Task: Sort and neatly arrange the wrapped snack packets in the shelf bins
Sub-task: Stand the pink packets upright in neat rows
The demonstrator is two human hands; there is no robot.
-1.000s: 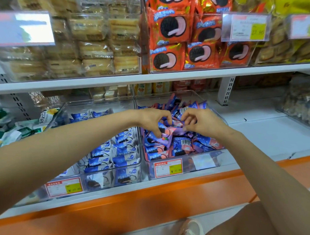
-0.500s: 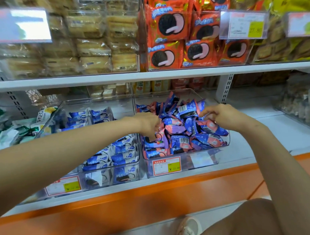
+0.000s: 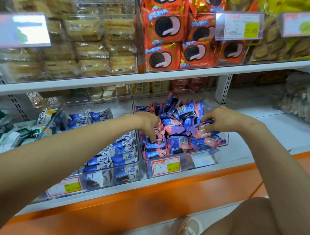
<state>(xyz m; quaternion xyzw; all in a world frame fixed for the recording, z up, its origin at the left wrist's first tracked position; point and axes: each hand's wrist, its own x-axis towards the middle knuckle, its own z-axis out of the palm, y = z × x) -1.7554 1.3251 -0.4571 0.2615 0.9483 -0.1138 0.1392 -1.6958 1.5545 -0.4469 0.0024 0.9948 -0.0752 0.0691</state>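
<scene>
A clear bin (image 3: 201,161) on the lower shelf holds a loose heap of blue-and-pink snack packets (image 3: 179,141). My left hand (image 3: 147,123) reaches into its front left corner, fingers bent down onto a blue-and-purple packet (image 3: 157,143). My right hand (image 3: 223,120) is over the bin's right side and grips a pink-and-purple packet (image 3: 199,127) between fingers and thumb. To the left, a second clear bin (image 3: 100,179) holds blue-and-white packets (image 3: 122,153) in rows.
Price tags (image 3: 165,165) hang on both bin fronts. The upper shelf (image 3: 149,76) carries bins of orange cookie packs (image 3: 165,29) and pale cakes (image 3: 88,47). Green-and-white packets (image 3: 14,134) lie far left. Bare white shelf (image 3: 267,131) lies right of the bin. An orange ledge (image 3: 136,206) runs below.
My hands have moved apart from the bin's middle. The left has gone down to the front left corner; the right has shifted right and now holds a packet.
</scene>
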